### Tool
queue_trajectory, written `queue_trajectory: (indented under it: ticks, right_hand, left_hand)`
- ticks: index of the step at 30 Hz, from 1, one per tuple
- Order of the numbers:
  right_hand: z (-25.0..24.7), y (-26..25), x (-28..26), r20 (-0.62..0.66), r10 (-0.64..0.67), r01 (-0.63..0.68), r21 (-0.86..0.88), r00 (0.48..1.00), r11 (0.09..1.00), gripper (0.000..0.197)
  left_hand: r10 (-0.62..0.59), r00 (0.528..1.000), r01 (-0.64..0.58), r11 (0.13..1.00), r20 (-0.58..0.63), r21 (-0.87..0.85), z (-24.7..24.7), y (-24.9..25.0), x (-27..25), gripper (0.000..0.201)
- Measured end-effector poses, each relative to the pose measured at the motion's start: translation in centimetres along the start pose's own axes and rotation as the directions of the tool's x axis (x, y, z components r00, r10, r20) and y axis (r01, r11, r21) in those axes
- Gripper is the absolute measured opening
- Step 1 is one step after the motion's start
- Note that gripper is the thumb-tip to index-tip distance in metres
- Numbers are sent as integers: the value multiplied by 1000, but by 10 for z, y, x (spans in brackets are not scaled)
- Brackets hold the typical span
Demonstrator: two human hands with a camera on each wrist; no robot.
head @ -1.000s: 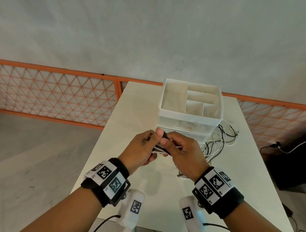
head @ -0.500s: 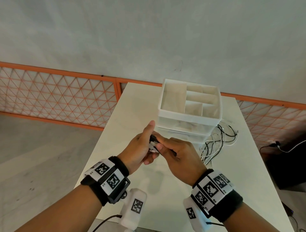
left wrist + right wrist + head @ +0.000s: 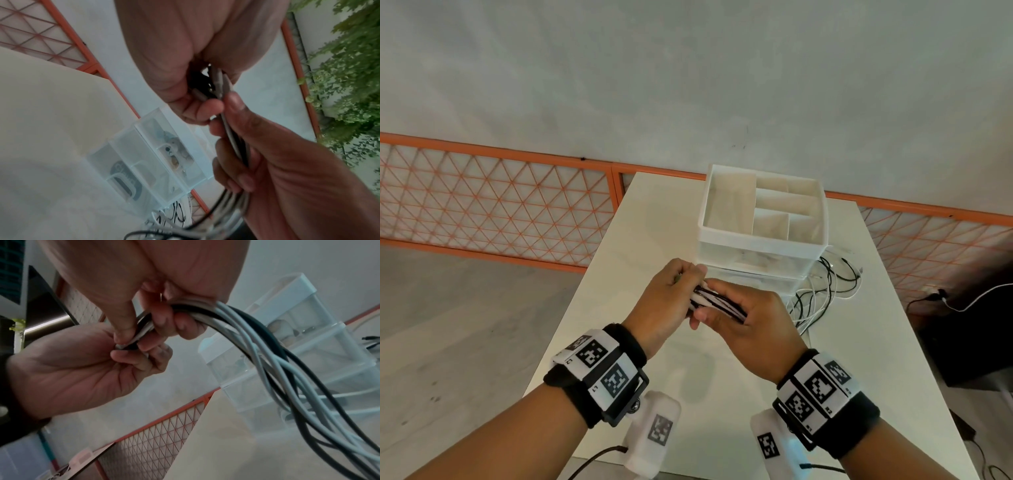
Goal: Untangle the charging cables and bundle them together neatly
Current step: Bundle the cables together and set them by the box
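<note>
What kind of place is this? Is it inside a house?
Probably a balcony or terrace, not a room. A white table stands by a bare concrete wall and an orange lattice fence, and the left wrist view shows green leafy plants beyond the fence.

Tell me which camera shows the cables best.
The right wrist view: the cables run white and black from the right hand, ends pinched by the left hand. The head view shows a short stretch between the hands and loose loops on the table. The left wrist view mostly hides them.
</note>
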State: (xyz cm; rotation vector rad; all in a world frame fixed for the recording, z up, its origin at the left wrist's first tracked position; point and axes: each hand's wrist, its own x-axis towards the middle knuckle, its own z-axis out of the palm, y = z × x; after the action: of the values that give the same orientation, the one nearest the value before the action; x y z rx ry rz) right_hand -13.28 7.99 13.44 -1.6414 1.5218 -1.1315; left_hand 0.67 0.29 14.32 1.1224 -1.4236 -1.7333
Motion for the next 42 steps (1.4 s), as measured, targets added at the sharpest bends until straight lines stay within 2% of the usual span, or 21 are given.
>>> queue_trajectory:
  ticks: [3, 6, 9, 11, 13, 17, 22, 24, 26, 29, 33, 35, 38, 40, 42]
  right_hand:
    - [-3, 1, -2, -15, -111, 110, -75, 994, 991, 19]
    - [-2, 8, -3, -95, -144, 131, -134, 985, 982, 34]
    - [-2, 14, -5, -151, -134, 122, -88, 979, 989, 38]
    - [-6, 14, -6, -170, -59, 63, 17, 984, 998, 37]
    - [-8, 14, -6, -161, -35, 46, 63, 986, 997, 34]
    - [-4, 15, -6, -166, -82, 88, 30, 983, 996, 32]
    - [-3, 13, -7, -73, -97, 93, -61, 993, 994, 21]
    - [-3, 11, -7, -78, -106, 100, -73, 991, 992, 31]
    - [-2, 12, -6, -129, -96, 91, -48, 987, 995, 41]
    - [-3, 8, -4, -168, -68, 68, -2, 983, 998, 46]
    - [-9, 1, -4, -43, -3, 4, 9, 999, 1000, 46]
    - [-10, 3, -2, -28, 18, -19, -24, 999, 1000, 44]
    - [-9, 5, 0, -40, 90, -91, -22, 995, 996, 49]
    - [-10, 5, 0, -68, 113, -114, -11, 991, 993, 47]
    - [-12, 4, -1, -110, 127, -119, 79, 986, 990, 36]
  left_hand:
    - [-27, 993, 16, 995, 119, 95, -5, 2, -2, 33]
    - [-56, 991, 40, 990, 122, 136, -7, 2, -3, 47]
    - [-98, 985, 98, 995, 145, 3, -8, 4, -3, 54]
    - [-177, 959, 221, 957, 223, -188, -12, 8, -3, 57]
    - [-229, 937, 297, 920, 265, -255, -15, 11, -2, 56]
    - [-230, 947, 266, 954, 225, -142, -8, 12, -2, 51]
    - [-221, 948, 232, 972, 228, -25, -3, 10, -4, 47]
    - [-170, 961, 183, 982, 216, -42, 0, 8, -5, 44]
    - [-122, 983, 135, 987, 138, -88, 3, 4, -3, 38]
    - [-116, 992, 124, 979, 58, -164, 8, 1, -2, 36]
    - [-103, 978, 132, 979, 183, -158, 10, 6, -6, 50]
    - [-42, 976, 56, 997, 216, -59, 11, 7, -7, 55]
    - [24, 995, -29, 998, 97, 47, 15, 4, -6, 36]
    - [14, 1000, -14, 1000, 27, 10, 17, 1, -4, 31]
    - [-4, 1000, 3, 1000, -28, -29, 17, -1, -2, 29]
